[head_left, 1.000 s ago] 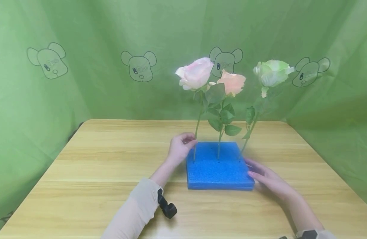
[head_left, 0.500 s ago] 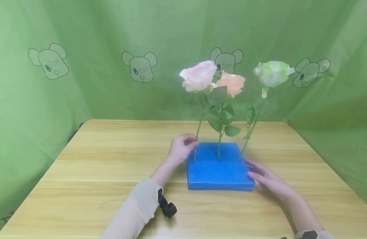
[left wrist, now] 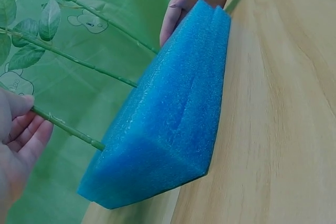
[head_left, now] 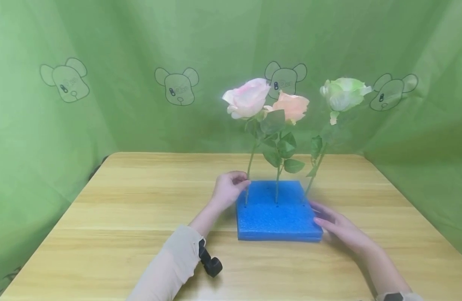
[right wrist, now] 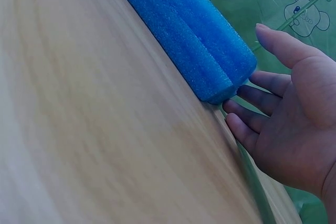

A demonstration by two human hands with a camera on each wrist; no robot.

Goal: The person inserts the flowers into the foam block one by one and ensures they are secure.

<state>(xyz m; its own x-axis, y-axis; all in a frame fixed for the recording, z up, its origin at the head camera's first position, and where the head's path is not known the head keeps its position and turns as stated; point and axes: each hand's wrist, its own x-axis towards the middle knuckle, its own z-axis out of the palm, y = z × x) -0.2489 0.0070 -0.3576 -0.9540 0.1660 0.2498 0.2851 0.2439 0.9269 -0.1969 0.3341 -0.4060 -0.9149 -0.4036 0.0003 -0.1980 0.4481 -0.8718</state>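
In the head view, my left hand pinches the stem of a pale pink rose between thumb and fingers, low down. That stem enters the top of a blue foam block on its left side. A peach rose stands upright in the middle of the block, and a green-white rose leans right out of its right side. Relaxed fingers of my right hand touch the block's right side; in the right wrist view the fingertips meet its corner, with the thumb held apart from it.
The block lies on a wood-grain table. Behind and at both sides hangs a green curtain printed with bear heads. Small dark holes dot the foam's top. Leaves of the peach rose crowd against the pink one.
The pink rose's head swayed right, then back slightly left, while my left hand kept its pinch on the stem. The right hand stays at the block. The whole view has shifted slightly.
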